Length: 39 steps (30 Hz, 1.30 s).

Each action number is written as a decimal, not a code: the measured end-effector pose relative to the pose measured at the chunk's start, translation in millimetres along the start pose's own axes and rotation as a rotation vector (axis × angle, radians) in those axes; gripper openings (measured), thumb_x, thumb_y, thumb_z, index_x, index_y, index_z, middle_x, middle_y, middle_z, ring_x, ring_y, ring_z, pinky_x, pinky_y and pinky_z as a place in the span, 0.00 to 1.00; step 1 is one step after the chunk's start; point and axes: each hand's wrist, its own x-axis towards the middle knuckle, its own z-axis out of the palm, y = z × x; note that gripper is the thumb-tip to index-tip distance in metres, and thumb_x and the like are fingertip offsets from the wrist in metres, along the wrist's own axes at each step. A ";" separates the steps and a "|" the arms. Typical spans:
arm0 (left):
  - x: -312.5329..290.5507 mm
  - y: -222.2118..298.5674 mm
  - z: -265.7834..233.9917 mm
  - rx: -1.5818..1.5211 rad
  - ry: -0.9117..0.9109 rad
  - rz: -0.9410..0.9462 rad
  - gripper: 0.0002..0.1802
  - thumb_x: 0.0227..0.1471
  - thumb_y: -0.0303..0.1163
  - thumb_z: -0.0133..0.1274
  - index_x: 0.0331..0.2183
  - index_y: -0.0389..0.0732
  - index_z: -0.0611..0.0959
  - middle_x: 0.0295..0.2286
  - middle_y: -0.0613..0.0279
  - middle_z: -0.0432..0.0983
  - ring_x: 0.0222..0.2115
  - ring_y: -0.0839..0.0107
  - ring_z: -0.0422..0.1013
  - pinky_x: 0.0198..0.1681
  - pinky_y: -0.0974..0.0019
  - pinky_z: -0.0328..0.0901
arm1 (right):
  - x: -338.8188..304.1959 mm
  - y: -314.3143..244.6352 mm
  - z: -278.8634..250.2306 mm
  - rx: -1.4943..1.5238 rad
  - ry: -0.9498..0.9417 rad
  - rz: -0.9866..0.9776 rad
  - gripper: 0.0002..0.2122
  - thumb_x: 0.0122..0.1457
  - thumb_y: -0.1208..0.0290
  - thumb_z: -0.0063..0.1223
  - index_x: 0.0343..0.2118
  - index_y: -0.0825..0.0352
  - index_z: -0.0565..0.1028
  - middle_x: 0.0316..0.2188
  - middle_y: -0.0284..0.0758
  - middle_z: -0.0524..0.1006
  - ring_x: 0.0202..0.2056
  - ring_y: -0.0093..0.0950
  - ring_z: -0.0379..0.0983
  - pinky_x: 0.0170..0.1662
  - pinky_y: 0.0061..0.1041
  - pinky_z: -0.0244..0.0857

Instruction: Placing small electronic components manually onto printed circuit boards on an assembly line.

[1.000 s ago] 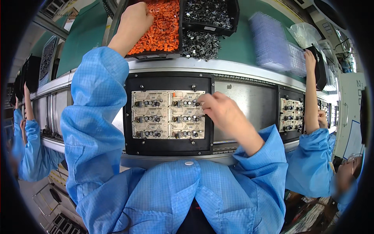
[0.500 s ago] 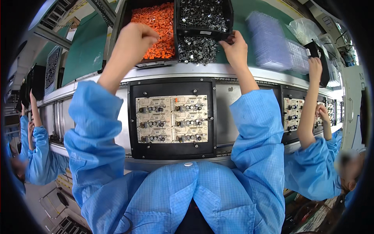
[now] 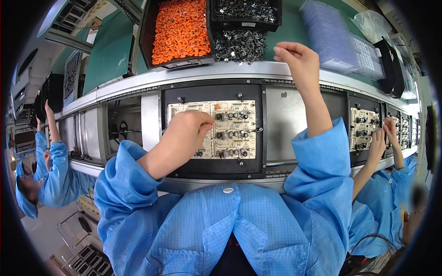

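Below me a cream panel of circuit boards, carrying rows of black cylinders and other small parts, lies in a black frame. My left hand is over the panel's left half with its fingertips pinched together, hiding part of the boards. Whatever sits in that pinch is too small to make out. One small orange piece stands near the panel's top middle. My right hand is raised above the bench edge, right of a heap of small black clips, its thumb and fingers closed together; any content is hidden.
A black bin of orange pieces stands at the back, beside another black bin with dark metallic parts. Stacked clear plastic trays are farther right. Co-workers' hands work over framed boards at right; another person is at left.
My left hand has come down from the orange pieces to the board panel. My right hand has left the black bin's edge, moving right and slightly nearer.
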 end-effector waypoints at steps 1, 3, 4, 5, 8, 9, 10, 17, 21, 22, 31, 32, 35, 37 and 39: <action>-0.9 -4.2 5.8 0.004 0.041 0.044 0.07 0.50 0.23 0.57 0.33 0.31 0.83 0.26 0.47 0.79 0.25 0.56 0.76 0.31 0.62 0.70 | -12.5 -6.9 -1.3 0.025 -0.021 -0.001 0.10 0.57 0.79 0.59 0.40 0.76 0.78 0.32 0.36 0.81 0.33 0.22 0.78 0.40 0.18 0.71; -0.8 -3.6 11.1 0.010 0.075 0.090 0.07 0.51 0.23 0.57 0.34 0.30 0.83 0.26 0.47 0.79 0.24 0.60 0.76 0.30 0.64 0.70 | -36.2 -19.6 -8.7 0.052 -0.037 0.002 0.09 0.57 0.79 0.59 0.40 0.76 0.78 0.32 0.35 0.81 0.33 0.21 0.78 0.40 0.18 0.71; 0.5 -1.6 14.2 0.013 0.086 0.078 0.07 0.50 0.23 0.58 0.33 0.30 0.83 0.26 0.46 0.79 0.24 0.59 0.76 0.30 0.63 0.70 | -46.9 -23.9 -12.5 0.086 -0.050 -0.004 0.08 0.57 0.80 0.59 0.40 0.76 0.78 0.33 0.35 0.80 0.33 0.22 0.77 0.40 0.18 0.71; 2.0 0.3 16.9 0.016 0.098 0.066 0.07 0.50 0.23 0.58 0.33 0.30 0.82 0.26 0.46 0.79 0.25 0.58 0.76 0.31 0.63 0.71 | -56.8 -27.6 -16.3 0.121 -0.061 -0.011 0.08 0.57 0.81 0.58 0.39 0.76 0.79 0.33 0.35 0.79 0.34 0.22 0.77 0.40 0.19 0.71; 5.6 0.9 21.0 0.048 0.104 0.072 0.07 0.50 0.22 0.58 0.33 0.30 0.82 0.26 0.46 0.78 0.26 0.56 0.76 0.31 0.62 0.71 | -81.8 -33.1 -31.5 0.161 -0.050 -0.104 0.08 0.57 0.83 0.57 0.39 0.76 0.78 0.37 0.36 0.77 0.34 0.23 0.76 0.40 0.20 0.71; 6.5 0.6 22.2 0.074 0.107 0.087 0.07 0.49 0.22 0.58 0.34 0.30 0.82 0.26 0.46 0.78 0.26 0.55 0.76 0.31 0.61 0.71 | -88.1 -33.5 -35.1 0.164 -0.049 -0.101 0.08 0.57 0.83 0.57 0.39 0.76 0.78 0.37 0.36 0.77 0.34 0.23 0.76 0.40 0.20 0.71; 7.4 0.2 23.1 0.101 0.110 0.100 0.07 0.49 0.22 0.58 0.34 0.30 0.82 0.26 0.46 0.78 0.27 0.55 0.76 0.31 0.60 0.71 | -93.7 -33.7 -38.3 0.192 -0.030 -0.112 0.08 0.57 0.84 0.58 0.39 0.76 0.78 0.37 0.36 0.77 0.34 0.23 0.76 0.39 0.19 0.71; 12.3 -0.7 27.9 0.152 0.090 0.157 0.07 0.48 0.22 0.58 0.33 0.31 0.82 0.26 0.47 0.77 0.30 0.52 0.74 0.34 0.58 0.70 | -118.8 -33.3 -54.0 0.242 0.027 -0.150 0.08 0.56 0.85 0.58 0.39 0.76 0.78 0.40 0.37 0.75 0.34 0.23 0.76 0.39 0.19 0.72; 11.1 0.0 29.8 0.157 0.098 0.166 0.07 0.48 0.22 0.59 0.32 0.31 0.82 0.25 0.48 0.77 0.30 0.52 0.74 0.34 0.57 0.69 | -127.4 -33.2 -55.1 0.222 0.024 -0.128 0.07 0.56 0.85 0.58 0.38 0.76 0.78 0.39 0.36 0.76 0.34 0.22 0.75 0.40 0.18 0.72; 10.7 0.2 30.3 0.159 0.104 0.169 0.06 0.48 0.23 0.59 0.31 0.31 0.81 0.24 0.49 0.77 0.31 0.52 0.74 0.34 0.57 0.69 | -130.2 -35.1 -53.8 0.217 0.030 -0.077 0.07 0.55 0.86 0.58 0.38 0.76 0.79 0.38 0.36 0.76 0.34 0.22 0.75 0.40 0.18 0.71; 61.9 -3.4 -22.0 0.150 0.187 -0.090 0.08 0.54 0.32 0.57 0.33 0.37 0.80 0.24 0.49 0.76 0.30 0.54 0.73 0.32 0.57 0.66 | -160.8 -20.0 -36.7 -0.172 -0.333 -0.112 0.09 0.49 0.89 0.58 0.34 0.76 0.79 0.32 0.36 0.77 0.36 0.27 0.76 0.39 0.24 0.70; 84.5 -19.3 -33.7 0.262 0.371 0.051 0.09 0.54 0.33 0.57 0.32 0.36 0.80 0.23 0.48 0.76 0.29 0.52 0.74 0.33 0.54 0.67 | -164.0 -16.1 -30.8 -0.178 -0.342 -0.107 0.09 0.49 0.89 0.58 0.34 0.76 0.79 0.32 0.36 0.77 0.36 0.27 0.76 0.39 0.24 0.70; 143.9 -81.9 -72.4 0.837 0.812 0.283 0.13 0.55 0.34 0.55 0.32 0.32 0.82 0.25 0.44 0.78 0.30 0.52 0.77 0.35 0.54 0.70 | -172.2 -5.6 -10.1 -0.375 -0.466 -0.330 0.11 0.49 0.88 0.56 0.37 0.75 0.77 0.31 0.38 0.76 0.37 0.34 0.75 0.40 0.28 0.70; 170.6 -110.3 -84.8 0.758 0.688 0.135 0.12 0.56 0.35 0.53 0.35 0.36 0.82 0.29 0.47 0.78 0.37 0.49 0.74 0.40 0.49 0.68 | -171.2 0.9 1.6 -0.430 -0.462 -0.360 0.12 0.50 0.88 0.56 0.39 0.73 0.76 0.31 0.39 0.76 0.37 0.36 0.75 0.39 0.29 0.70; 187.6 -126.5 -96.0 0.742 0.651 0.113 0.11 0.56 0.35 0.53 0.35 0.36 0.82 0.29 0.47 0.78 0.37 0.49 0.74 0.40 0.49 0.68 | -171.9 0.7 7.7 -0.531 -0.436 -0.417 0.14 0.51 0.88 0.55 0.42 0.71 0.74 0.31 0.41 0.76 0.37 0.39 0.74 0.39 0.31 0.70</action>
